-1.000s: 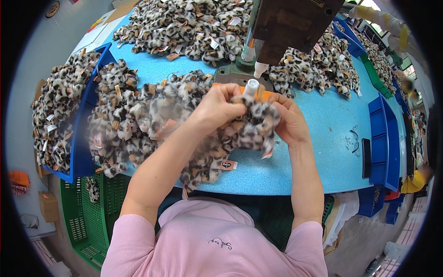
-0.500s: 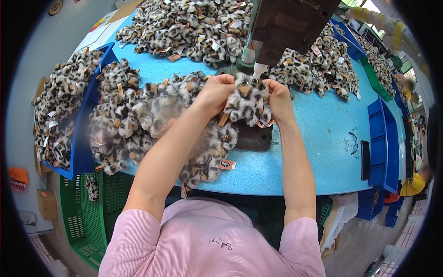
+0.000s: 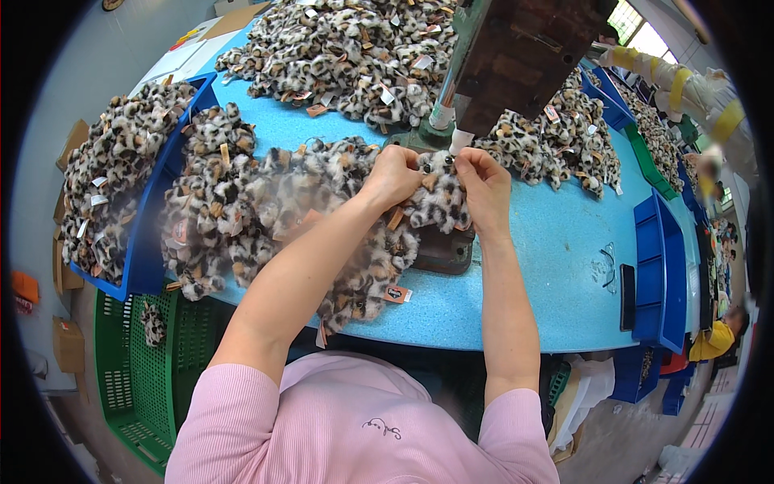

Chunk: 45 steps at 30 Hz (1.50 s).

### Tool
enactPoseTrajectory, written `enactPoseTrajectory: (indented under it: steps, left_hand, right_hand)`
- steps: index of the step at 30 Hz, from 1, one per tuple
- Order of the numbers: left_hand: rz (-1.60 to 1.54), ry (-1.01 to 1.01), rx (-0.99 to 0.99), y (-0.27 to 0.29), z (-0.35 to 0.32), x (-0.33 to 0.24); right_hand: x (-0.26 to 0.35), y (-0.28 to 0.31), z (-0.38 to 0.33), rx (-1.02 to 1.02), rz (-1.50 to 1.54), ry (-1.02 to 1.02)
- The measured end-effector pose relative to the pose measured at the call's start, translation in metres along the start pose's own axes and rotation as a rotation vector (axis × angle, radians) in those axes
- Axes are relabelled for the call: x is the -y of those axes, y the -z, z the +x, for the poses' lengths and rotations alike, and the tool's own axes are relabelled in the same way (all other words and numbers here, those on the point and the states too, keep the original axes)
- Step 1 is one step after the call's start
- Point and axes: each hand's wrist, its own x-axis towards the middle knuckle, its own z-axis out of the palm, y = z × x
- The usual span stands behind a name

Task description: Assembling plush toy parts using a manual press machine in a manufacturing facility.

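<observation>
Head view: the left hand (image 3: 393, 173) and the right hand (image 3: 482, 181) meet near the centre of the picture, both grasping one small leopard-print plush piece (image 3: 439, 202) between them. The left hand pinches its left edge, the right hand pinches its right edge, and the fingers of both are curled onto the fur. The piece sits directly under the white tip (image 3: 459, 142) of the brown and green metal press machine (image 3: 516, 56), which rises toward 12 o'clock; the tip is just above the piece (whether it touches the fur I cannot tell).

Below the piece lies the dark metal base block (image 3: 442, 252) of the machine, resting on the light blue surface (image 3: 548, 274). At 9 o'clock from the hands a loose heap of leopard-print plush pieces with brown tags (image 3: 242, 218) spreads across the surface and runs under the left forearm. Farther toward 9 o'clock a blue plastic tray (image 3: 153, 234) holds more of the same pieces. At 11 o'clock a large pile of plush pieces (image 3: 339, 48) lies behind the machine, and another pile (image 3: 556, 137) lies at 2 o'clock.

A green plastic crate (image 3: 137, 379) stands on the floor at 8 o'clock. Blue plastic bins (image 3: 657, 274) line the surface's edge at 3 o'clock, with a dark flat rectangular object (image 3: 627, 297) just beside them.
</observation>
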Motion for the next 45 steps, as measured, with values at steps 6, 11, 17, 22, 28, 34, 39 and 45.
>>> enactPoseTrajectory:
  steps: [6,11,17,22,28,34,39,45]
  left_hand:
    - [0.032,-0.009,-0.005,0.002,-0.003,-0.004]
    - [0.038,-0.035,-0.005,0.001,-0.001,0.001]
    - [0.09,-0.047,-0.004,-0.002,-0.001,-0.002]
    - [0.044,-0.013,0.007,0.002,-0.005,-0.008]
    - [-0.065,-0.013,-0.04,0.001,0.008,-0.009]
    - [-0.972,-0.006,0.286,0.014,-0.032,-0.031]
    - [-0.72,-0.08,0.593,0.007,-0.065,-0.03]
    - [-0.766,0.023,0.084,-0.001,-0.036,-0.026]
  right_hand:
    - [-0.005,0.013,0.027,0.219,-0.189,-0.077]
    - [-0.006,0.02,0.039,0.399,-0.128,-0.133]
    - [0.077,0.078,0.047,-0.375,-0.02,0.375]
    - [0.222,0.111,-0.027,-0.347,0.144,0.829]
    - [0.126,0.074,-0.095,0.091,0.312,1.016]
    - [0.07,0.071,-0.031,-0.242,0.107,0.228]
    - [0.016,0.029,-0.031,0.173,0.063,-0.033]
    - [0.01,0.002,-0.002,-0.182,-0.355,0.127]
